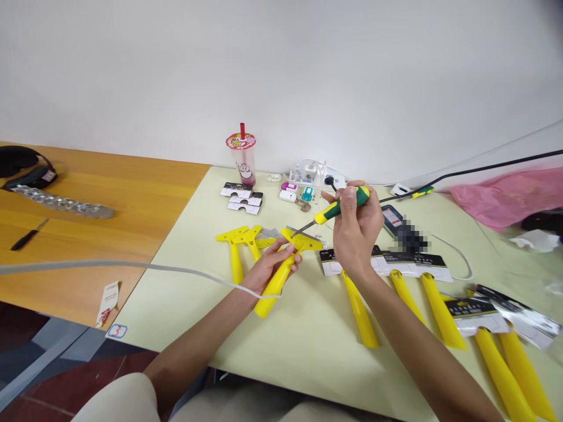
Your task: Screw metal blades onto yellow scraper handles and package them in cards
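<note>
My left hand [273,265] is closed round a yellow scraper [273,290], gripping it just below its wide head. In my right hand [358,228] is a screwdriver [336,208] with a green and yellow handle, its shaft slanting down to the left. The screwdriver's tip meets the scraper's head near its left side; whether it sits in a screw is too small to tell. Left of the held scraper lie other yellow scrapers [236,258] with bare heads. Several more yellow scrapers [359,310] lie to the right, their heads covered by black and white cards.
A drink cup [244,164] with a red straw stands at the back, beside small cards [245,202]. Behind my hands are a power strip [310,171], small coloured cases [288,195] and a phone [393,220]. A grey cable [176,268] crosses over my left forearm. Pink plastic [510,196] lies right.
</note>
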{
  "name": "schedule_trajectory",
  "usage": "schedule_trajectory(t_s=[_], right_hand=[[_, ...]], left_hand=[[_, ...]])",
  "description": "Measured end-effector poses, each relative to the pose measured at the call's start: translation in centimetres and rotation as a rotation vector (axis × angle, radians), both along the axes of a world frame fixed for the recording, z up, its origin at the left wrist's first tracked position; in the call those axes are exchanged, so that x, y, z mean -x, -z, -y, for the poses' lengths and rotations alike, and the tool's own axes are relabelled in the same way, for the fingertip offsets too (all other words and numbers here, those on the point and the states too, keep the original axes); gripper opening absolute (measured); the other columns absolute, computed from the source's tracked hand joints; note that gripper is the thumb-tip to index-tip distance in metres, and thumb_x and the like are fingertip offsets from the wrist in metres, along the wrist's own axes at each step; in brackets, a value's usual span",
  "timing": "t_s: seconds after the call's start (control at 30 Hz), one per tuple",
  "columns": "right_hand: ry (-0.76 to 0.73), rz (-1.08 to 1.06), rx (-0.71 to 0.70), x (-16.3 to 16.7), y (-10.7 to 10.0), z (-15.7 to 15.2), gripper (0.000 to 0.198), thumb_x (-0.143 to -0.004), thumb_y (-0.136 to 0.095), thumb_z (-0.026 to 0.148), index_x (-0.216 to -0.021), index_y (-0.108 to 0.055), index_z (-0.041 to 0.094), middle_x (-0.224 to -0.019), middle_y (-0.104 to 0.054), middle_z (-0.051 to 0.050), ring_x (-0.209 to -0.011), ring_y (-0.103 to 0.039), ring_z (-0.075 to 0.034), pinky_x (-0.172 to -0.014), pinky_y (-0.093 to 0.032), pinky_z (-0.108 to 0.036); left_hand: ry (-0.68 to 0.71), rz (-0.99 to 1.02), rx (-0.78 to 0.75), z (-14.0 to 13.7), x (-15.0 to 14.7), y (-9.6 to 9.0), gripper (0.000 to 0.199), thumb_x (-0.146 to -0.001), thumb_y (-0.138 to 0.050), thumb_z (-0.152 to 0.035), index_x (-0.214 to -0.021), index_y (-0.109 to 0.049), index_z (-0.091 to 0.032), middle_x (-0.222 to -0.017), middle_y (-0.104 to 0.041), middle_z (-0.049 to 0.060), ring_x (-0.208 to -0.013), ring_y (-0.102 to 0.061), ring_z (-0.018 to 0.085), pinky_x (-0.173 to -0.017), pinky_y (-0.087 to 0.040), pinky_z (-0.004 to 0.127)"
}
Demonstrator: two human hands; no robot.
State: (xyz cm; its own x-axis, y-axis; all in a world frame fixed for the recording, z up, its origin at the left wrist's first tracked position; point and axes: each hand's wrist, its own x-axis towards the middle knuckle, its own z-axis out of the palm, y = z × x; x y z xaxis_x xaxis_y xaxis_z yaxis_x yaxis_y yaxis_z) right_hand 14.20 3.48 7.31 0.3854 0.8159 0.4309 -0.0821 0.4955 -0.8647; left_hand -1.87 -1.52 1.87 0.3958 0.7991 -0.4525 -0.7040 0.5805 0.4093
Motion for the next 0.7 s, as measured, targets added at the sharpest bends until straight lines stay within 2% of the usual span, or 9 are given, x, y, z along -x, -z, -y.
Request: schedule_trajectory(t_s=[0.13,0.5,0.7], right_hand=[[-0.002,0.004,-0.004,0.04,-0.09,0.11,0.032,-0.102,-0.069,0.057,-0.112,-0.06,0.028,-0.097,-0.06,0.001,-0.089,-0.074,-0.014,-0.077,-0.065,-0.028],[0.002,0.028,-0.011,0.32,0.2,0.07,0.034,-0.102,-0.069,0.058,-0.111,-0.06,0.027,-0.096,-0.058,0.001,-0.091,-0.073,-0.014,-0.068,-0.06,-0.024],[-0.003,0.026,0.001,0.27,0.32,-0.04,0.032,-0.103,-0.068,0.057,-0.111,-0.06,0.027,-0.094,-0.059,0.002,-0.089,-0.072,-0.014,-0.066,-0.059,-0.023]], left_hand=[[-0.018,-0.003,-0.007,0.07,0.01,0.11,0.047,-0.072,-0.097,-0.009,-0.1,-0.06,-0.018,-0.09,-0.065,0.001,-0.076,-0.071,0.012,-0.061,-0.054,0.017],[-0.022,-0.005,-0.013,0.16,0.02,0.31,0.053,-0.069,-0.099,-0.011,-0.103,-0.059,-0.019,-0.088,-0.066,0.001,-0.079,-0.073,0.015,-0.061,-0.055,0.018],[-0.005,0.013,-0.021,0.18,0.01,-0.07,0.047,-0.071,-0.098,-0.011,-0.099,-0.061,-0.018,-0.089,-0.066,0.002,-0.077,-0.073,0.013,-0.06,-0.054,0.017]])
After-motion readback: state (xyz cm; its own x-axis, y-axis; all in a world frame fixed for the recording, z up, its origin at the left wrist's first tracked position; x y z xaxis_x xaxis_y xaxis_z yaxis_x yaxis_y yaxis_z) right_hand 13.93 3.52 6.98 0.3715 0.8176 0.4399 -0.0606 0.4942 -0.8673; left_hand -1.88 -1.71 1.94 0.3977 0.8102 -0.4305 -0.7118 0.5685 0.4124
